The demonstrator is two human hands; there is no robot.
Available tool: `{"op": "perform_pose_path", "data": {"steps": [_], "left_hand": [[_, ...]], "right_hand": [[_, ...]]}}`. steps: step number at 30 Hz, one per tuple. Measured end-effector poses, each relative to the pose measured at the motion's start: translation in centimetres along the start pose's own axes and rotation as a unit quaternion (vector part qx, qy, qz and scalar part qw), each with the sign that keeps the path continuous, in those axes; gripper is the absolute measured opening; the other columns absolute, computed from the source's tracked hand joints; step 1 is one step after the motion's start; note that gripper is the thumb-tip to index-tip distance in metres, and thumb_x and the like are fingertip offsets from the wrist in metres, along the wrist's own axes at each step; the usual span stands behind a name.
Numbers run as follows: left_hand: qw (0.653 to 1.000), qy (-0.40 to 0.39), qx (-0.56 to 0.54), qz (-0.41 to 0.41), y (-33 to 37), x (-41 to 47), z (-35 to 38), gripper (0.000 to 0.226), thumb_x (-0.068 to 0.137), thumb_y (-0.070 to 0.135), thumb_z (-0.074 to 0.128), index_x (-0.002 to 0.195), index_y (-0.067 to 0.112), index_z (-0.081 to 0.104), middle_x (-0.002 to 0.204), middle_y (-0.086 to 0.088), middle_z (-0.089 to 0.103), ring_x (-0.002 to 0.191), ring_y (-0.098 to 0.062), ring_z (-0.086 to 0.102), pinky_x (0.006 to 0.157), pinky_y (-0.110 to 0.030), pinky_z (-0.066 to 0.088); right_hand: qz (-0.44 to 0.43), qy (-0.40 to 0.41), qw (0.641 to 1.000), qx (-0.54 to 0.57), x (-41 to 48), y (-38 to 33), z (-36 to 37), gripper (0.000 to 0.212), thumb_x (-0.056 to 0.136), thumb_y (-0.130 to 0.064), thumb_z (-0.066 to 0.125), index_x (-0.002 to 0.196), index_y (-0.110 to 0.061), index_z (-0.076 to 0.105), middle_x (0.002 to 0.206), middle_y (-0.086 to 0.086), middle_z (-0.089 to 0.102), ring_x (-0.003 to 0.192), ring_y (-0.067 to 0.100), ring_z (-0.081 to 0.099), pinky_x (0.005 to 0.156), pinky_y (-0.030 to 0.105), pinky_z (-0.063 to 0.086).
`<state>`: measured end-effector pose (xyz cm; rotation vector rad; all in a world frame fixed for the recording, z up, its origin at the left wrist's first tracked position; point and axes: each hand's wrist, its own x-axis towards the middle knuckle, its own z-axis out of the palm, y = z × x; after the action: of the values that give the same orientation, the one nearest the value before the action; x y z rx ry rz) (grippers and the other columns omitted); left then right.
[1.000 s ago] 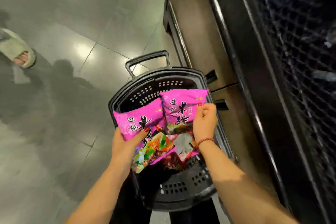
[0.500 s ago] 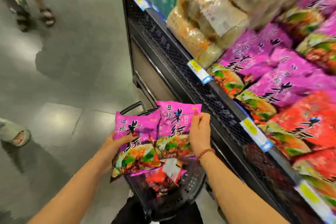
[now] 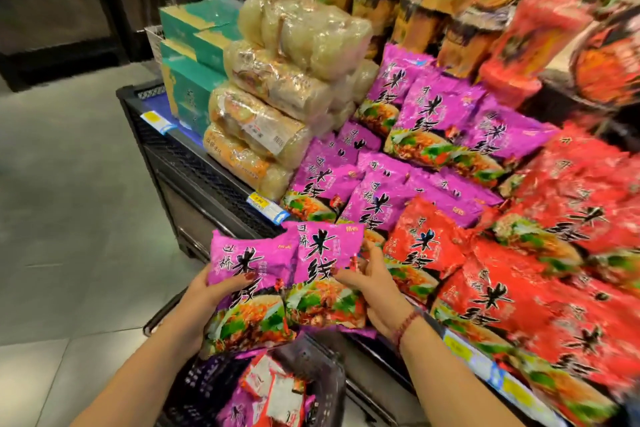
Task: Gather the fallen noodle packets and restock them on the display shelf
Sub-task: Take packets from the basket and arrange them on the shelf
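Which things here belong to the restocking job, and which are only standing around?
Job:
- left hand, gripping left purple packet
- right hand, gripping right purple packet
- basket with more packets
- purple stack on the display shelf

Not the job:
- red packets
- clear noodle bundles
- green boxes
- price tags

Basket (image 3: 311, 367) left of shelf (image 3: 221, 180), below packets (image 3: 287, 274).

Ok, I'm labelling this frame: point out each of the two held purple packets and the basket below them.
left purple packet (image 3: 249, 262): head view, purple upper face.
right purple packet (image 3: 323, 250): head view, upper face at the lettering.
basket (image 3: 202, 388): head view, perforated left wall.
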<state>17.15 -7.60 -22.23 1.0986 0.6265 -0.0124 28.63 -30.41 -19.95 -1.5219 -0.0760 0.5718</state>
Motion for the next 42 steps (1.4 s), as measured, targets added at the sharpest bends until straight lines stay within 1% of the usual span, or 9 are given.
{"op": "perform_pose_path", "data": {"steps": [4, 14, 16, 19, 26, 29, 32, 36, 42], "left_hand": [[0.998, -0.062, -0.014, 0.011, 1.2, 1.9, 3.7, 0.098, 0.041, 0.029, 0.094, 0.130, 0.015, 0.054, 0.114, -0.018, 0.069, 0.102, -0.040, 0.067, 0.094, -0.059, 0.049], [0.992, -0.062, -0.075, 0.075, 7.9, 7.0, 10.3, 0.064, 0.076, 0.008, 0.068, 0.135, 0.018, 0.048, 0.109, -0.018, 0.071, 0.080, -0.031, 0.073, 0.062, -0.041, 0.060], [0.990, -0.044, -0.084, 0.102, 9.2, 8.0, 10.2, 0.068, 0.080, 0.007, 0.067, 0.138, 0.032, 0.042, 0.117, -0.012, 0.069, 0.085, -0.034, 0.072, 0.063, -0.044, 0.060], [0.987, -0.039, -0.085, 0.129, 10.6, 8.8, 9.8, 0.080, 0.075, 0.016, 0.071, 0.137, 0.054, 0.037, 0.137, -0.002, 0.056, 0.093, -0.038, 0.070, 0.070, -0.053, 0.059], [0.980, -0.060, -0.053, 0.182, 11.4, 9.8, 10.6, 0.075, 0.080, 0.017, 0.072, 0.131, 0.062, 0.040, 0.140, 0.025, 0.046, 0.120, -0.022, 0.059, 0.093, -0.048, 0.052], [0.981, -0.046, -0.059, 0.181, 11.1, 9.8, 11.2, 0.070, 0.086, 0.009, 0.066, 0.134, 0.053, 0.039, 0.133, 0.019, 0.050, 0.092, -0.003, 0.069, 0.068, -0.029, 0.059], [0.981, -0.066, -0.085, 0.162, 10.9, 10.5, 11.1, 0.084, 0.070, 0.024, 0.086, 0.131, 0.062, 0.043, 0.147, 0.005, 0.046, 0.115, -0.029, 0.063, 0.090, -0.053, 0.053], [0.980, -0.066, -0.087, 0.168, 10.9, 10.3, 11.0, 0.097, 0.049, 0.039, 0.096, 0.125, 0.068, 0.043, 0.157, 0.008, 0.030, 0.130, -0.034, 0.049, 0.100, -0.060, 0.044], [0.978, -0.075, -0.111, 0.159, 10.3, 10.2, 11.3, 0.091, 0.055, 0.031, 0.093, 0.125, 0.066, 0.046, 0.154, 0.004, 0.034, 0.120, -0.034, 0.058, 0.091, -0.058, 0.051]], "right_hand": [[-0.053, 0.043, 0.997, -0.034, 0.0, -2.3, -3.9, 0.083, 0.077, 0.000, 0.076, 0.137, -0.035, 0.031, 0.135, 0.004, 0.050, 0.122, 0.017, 0.053, 0.098, 0.039, 0.050], [-0.287, 0.117, 0.935, -0.173, 5.5, -12.2, -7.8, 0.088, 0.092, -0.005, 0.059, 0.136, -0.063, 0.008, 0.142, -0.042, 0.012, 0.136, 0.009, 0.031, 0.110, 0.033, 0.032], [-0.320, 0.118, 0.923, -0.179, 8.3, -13.9, -8.2, 0.074, 0.094, -0.003, 0.052, 0.133, -0.061, 0.028, 0.138, -0.032, 0.040, 0.096, 0.005, 0.054, 0.087, 0.022, 0.044], [-0.322, 0.172, 0.908, -0.205, 12.9, -15.7, -8.4, 0.048, 0.097, -0.007, 0.049, 0.123, -0.046, 0.053, 0.091, 0.008, 0.053, 0.048, 0.001, 0.038, 0.053, 0.014, 0.037], [-0.268, 0.152, 0.901, -0.306, 18.7, -18.2, -6.2, 0.079, 0.084, -0.020, 0.072, 0.149, -0.029, 0.029, 0.126, 0.019, 0.036, 0.114, 0.026, 0.041, 0.108, 0.028, 0.031], [-0.250, 0.118, 0.883, -0.380, 20.1, -17.4, -5.8, 0.084, 0.090, -0.016, 0.063, 0.154, -0.026, 0.009, 0.150, 0.029, 0.014, 0.141, 0.033, 0.023, 0.114, 0.033, 0.022], [-0.230, 0.142, 0.779, -0.566, 21.2, -16.2, -6.2, 0.078, 0.094, -0.031, 0.058, 0.154, -0.029, 0.009, 0.157, 0.025, -0.003, 0.145, 0.036, 0.015, 0.112, 0.038, 0.028], [-0.240, 0.259, 0.608, -0.712, 21.3, -16.1, -6.6, 0.084, 0.088, -0.051, 0.057, 0.153, -0.032, 0.007, 0.156, 0.027, -0.016, 0.144, 0.042, -0.017, 0.112, 0.048, -0.020], [-0.311, 0.113, 0.444, -0.832, 22.8, -16.1, -6.7, 0.067, 0.096, -0.041, 0.048, 0.153, -0.021, 0.019, 0.161, 0.012, 0.002, 0.148, 0.031, -0.009, 0.106, 0.049, -0.030]]}}
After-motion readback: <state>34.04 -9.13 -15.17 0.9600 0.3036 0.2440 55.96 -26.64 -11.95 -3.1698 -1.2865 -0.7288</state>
